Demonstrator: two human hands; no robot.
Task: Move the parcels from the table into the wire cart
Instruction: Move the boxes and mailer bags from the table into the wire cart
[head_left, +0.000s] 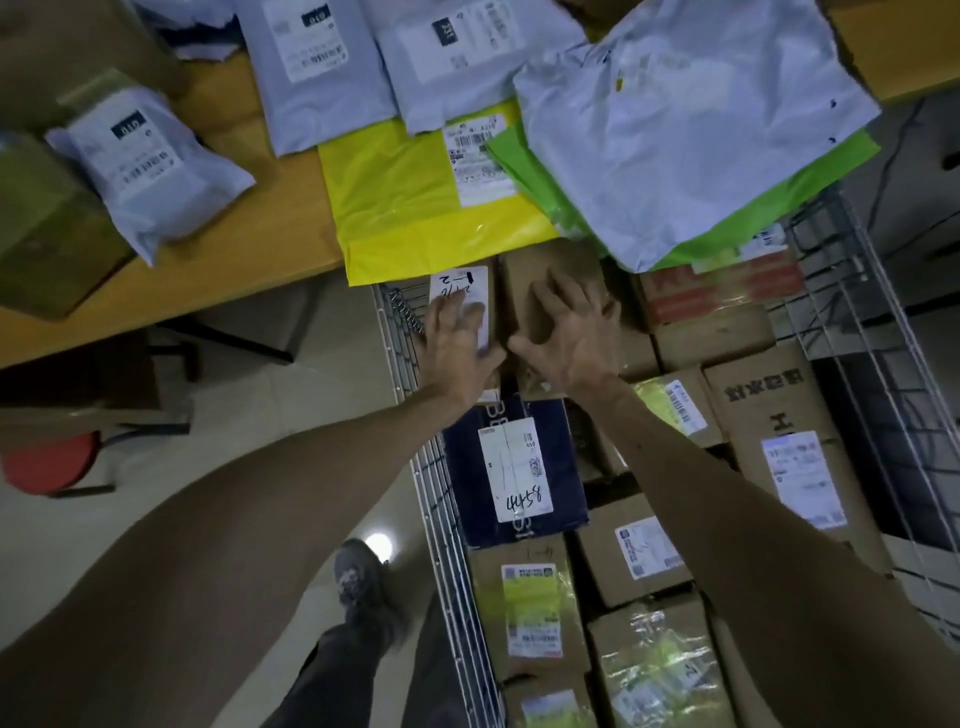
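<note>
The wire cart (434, 499) stands right of the table, packed with cardboard boxes and a dark blue parcel (514, 467). Both my hands reach into its far end. My left hand (457, 343) lies flat with spread fingers on a box bearing a white handwritten label (462, 288). My right hand (566, 332) rests with spread fingers on a brown cardboard box (530, 283) beside it. On the wooden table (228, 270) lie a yellow mailer (415, 202), a green mailer (753, 218), and several grey-white poly bags (685, 135).
A small grey bag (150, 166) and an olive-brown box (47, 228) sit at the table's left. A red stool (49, 462) stands on the floor under the table. My shoe (358, 582) is beside the cart's left wire wall. More boxes are right of the cart.
</note>
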